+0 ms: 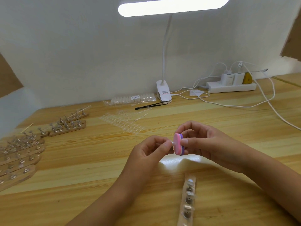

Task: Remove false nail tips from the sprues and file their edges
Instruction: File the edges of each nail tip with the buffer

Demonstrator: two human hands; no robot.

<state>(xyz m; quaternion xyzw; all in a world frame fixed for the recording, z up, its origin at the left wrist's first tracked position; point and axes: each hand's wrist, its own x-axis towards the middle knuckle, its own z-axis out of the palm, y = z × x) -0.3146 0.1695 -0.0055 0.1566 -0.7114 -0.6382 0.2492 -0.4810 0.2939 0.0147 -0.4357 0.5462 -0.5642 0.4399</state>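
A: Why does the person hold the pink-and-purple file block point(178, 144) up off the surface point(81, 185) instead of laying it down?

B: For control, by the look of it. The right hand point(200, 141) has its thumb and fingers curled round the block's edges and turns the flat pink face toward the left hand point(153, 149). That hand pinches a small clear nail tip point(171, 142) between thumb and fingertips, with its other fingers curled in. The tip's free end touches the block's face.

A: So filing is the step in hand?

B: It seems so. A tip that small would probably flex or slip if pressed on wood, so pinching it close to the edge being worked makes sense.

A: Where are the other tips?

B: Clear sprues point(123, 123) lie behind the block, farther from the person, with tips attached as far as can be told. A bag of tips point(132, 98) sits beyond those.

A: And the wooden strip point(188, 199)?

B: It lies in front of the block, nearest the person. Some of its metal studs appear to carry clear tips, which suggests finished ones are parked there within easy reach. More wooden stands point(21, 154) lie well to the left of the block. Whether they hold tips cannot be told.

A: And the lamp point(163, 92)?

B: It is clipped behind the block, and its bar shines down on the work.
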